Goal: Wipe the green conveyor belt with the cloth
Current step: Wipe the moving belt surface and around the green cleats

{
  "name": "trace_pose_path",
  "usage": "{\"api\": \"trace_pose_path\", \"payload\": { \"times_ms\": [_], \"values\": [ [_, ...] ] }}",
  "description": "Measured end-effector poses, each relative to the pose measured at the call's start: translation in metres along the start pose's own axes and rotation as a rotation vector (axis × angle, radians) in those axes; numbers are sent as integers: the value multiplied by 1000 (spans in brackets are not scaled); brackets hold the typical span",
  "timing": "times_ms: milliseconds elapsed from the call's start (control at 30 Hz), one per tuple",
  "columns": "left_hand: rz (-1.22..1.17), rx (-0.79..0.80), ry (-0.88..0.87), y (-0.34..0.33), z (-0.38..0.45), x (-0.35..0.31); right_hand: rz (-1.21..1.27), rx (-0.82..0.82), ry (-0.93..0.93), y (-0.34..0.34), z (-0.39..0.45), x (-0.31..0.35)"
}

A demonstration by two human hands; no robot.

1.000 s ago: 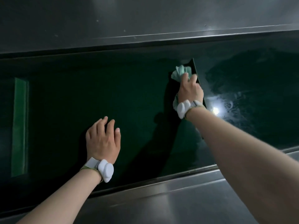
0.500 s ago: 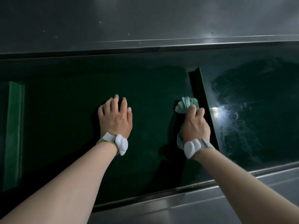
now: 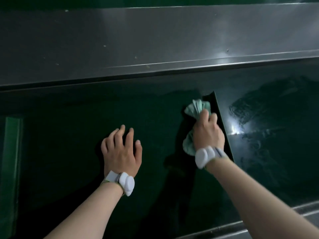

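The dark green conveyor belt (image 3: 69,131) runs across the view between two steel side rails. A raised cross cleat (image 3: 222,125) stands on the belt right of centre. My right hand (image 3: 208,133) is shut on a bunched pale green cloth (image 3: 196,107) and presses it against the left face of that cleat, near its far end. My left hand (image 3: 120,150) lies flat on the belt, fingers spread, holding nothing. Both wrists wear white bands.
A broad steel rail (image 3: 155,42) borders the belt's far side and a narrower steel rail (image 3: 259,226) the near side. A second green cleat (image 3: 10,166) stands at the far left. Wet smears and a light glare (image 3: 236,130) mark the belt right of the cleat.
My right hand has slid the cloth along the cleat toward its far end, after pulling it nearer half a second before. My left hand stays flat on the belt.
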State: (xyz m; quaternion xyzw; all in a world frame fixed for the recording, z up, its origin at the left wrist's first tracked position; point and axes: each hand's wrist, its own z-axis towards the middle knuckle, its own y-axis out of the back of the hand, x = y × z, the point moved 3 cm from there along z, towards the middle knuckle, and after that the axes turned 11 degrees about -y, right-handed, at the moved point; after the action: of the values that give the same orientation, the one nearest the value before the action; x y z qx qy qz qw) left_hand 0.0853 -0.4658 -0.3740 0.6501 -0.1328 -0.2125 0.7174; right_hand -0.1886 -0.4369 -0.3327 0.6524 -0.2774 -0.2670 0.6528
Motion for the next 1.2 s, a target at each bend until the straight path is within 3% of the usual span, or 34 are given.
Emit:
{"api": "trace_pose_path", "payload": {
  "times_ms": [167, 433, 667, 767, 1000, 1100, 1200],
  "values": [
    [4, 33, -1, -5, -3, 0, -34, 77, 13, -3, -10, -8],
    [6, 19, -19, -9, -5, -2, 83, 48, -102, 1, 102, 95],
    [18, -27, -26, -14, -6, 0, 130, 210, 421, -8, -6, 203],
    [22, -22, -7, -12, -6, 1, 131, 217, 448, -5, 7, 181],
    [5, 4, -5, -8, -6, -1, -67, 8, 145, -1, 92, 44],
    [3, 1, -18, -8, -6, -2, -46, 14, 107, -5, 86, 65],
    [10, -3, -11, -8, -7, -1, -18, 58, 227, -12, 47, 113]
  ]
}}
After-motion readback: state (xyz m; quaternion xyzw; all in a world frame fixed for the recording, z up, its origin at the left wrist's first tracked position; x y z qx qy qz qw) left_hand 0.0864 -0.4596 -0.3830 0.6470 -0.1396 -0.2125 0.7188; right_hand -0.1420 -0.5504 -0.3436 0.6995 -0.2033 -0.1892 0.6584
